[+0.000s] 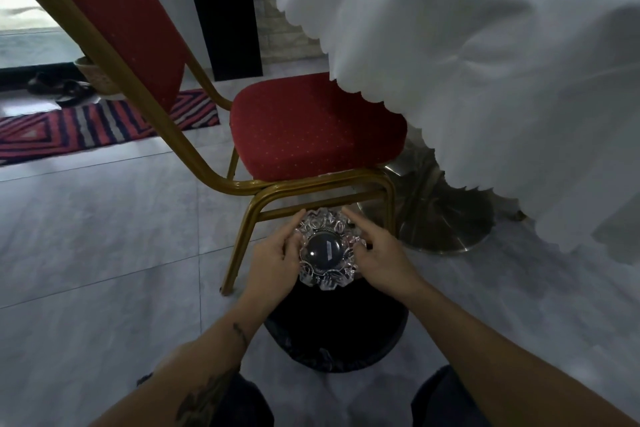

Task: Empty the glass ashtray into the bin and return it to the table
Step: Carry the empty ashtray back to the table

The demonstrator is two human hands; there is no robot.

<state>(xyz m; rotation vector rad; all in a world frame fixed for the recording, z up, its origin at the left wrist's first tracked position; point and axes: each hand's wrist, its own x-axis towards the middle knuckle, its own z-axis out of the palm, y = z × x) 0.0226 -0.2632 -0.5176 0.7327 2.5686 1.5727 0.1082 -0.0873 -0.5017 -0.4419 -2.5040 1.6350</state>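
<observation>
A cut-glass ashtray (326, 251) with a scalloped rim is held between both of my hands, low in the middle of the head view. My left hand (273, 262) grips its left edge and my right hand (380, 256) grips its right edge, forefinger stretched along the rim. The ashtray hangs over the far edge of a round black bin (337, 354) lined with a dark bag, which stands on the floor between my knees. The table (485, 45), draped in a white scalloped cloth, rises at the upper right.
A red chair with a gold metal frame (311, 128) stands just beyond the bin, its legs close to my hands. The table's shiny metal base (446, 218) sits to the right. A striped rug (104, 125) and sandals (65, 88) lie far left on the grey tiled floor.
</observation>
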